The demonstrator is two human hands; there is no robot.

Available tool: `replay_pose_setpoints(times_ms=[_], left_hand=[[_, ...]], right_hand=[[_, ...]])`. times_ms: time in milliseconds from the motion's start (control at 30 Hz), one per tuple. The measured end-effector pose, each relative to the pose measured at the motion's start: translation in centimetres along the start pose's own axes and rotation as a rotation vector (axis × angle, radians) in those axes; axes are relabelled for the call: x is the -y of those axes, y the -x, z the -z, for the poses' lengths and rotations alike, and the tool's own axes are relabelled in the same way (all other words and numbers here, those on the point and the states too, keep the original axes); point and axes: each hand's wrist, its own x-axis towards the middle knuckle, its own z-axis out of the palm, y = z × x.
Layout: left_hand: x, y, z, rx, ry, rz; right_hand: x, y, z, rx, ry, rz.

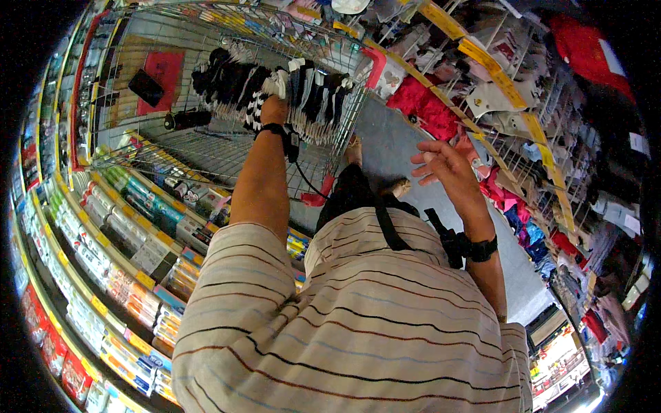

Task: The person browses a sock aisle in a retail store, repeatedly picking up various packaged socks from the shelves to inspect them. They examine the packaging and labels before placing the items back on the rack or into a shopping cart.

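Note:
Before me stands a wire shopping cart [206, 149] with red plastic corners. Inside it, a long row of black, white and grey socks [320, 98] lies side by side. My left hand [273, 111] reaches into the cart among the socks, at a black-and-white checkered pair [254, 111]; its fingers are mostly hidden, so its grip cannot be made out. My right hand [436, 162] is raised over the aisle floor to the right of the cart, fingers spread and holding nothing. A dark flat object [146, 88] and a black rolled item [187, 120] are also at the cart's far left.
Shelves of packaged goods [129, 279] with yellow edge strips run along the left. On the right, wire racks with yellow strips hold folded and hanging clothes, among them a red garment [423, 108]. Grey floor [379, 134] shows between the cart and the racks.

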Motion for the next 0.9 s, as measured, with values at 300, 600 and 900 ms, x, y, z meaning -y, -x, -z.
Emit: replay_pose_setpoints(times_ms=[300,600,900], left_hand=[[-1.2,0.4,1.6,-0.069,0.220,0.005],[2.0,-4.3,-1.2,-0.110,0.029,-0.180],[2.0,-1.9,2.2,-0.223,0.197,-0.011]], right_hand=[[-1.1,0.0,0.0,-0.003,-0.005,0.019],[-0.6,0.3,-0.2,-0.034,0.059,-0.012],[-0.4,-0.4,0.0,0.016,0.031,-0.023]])
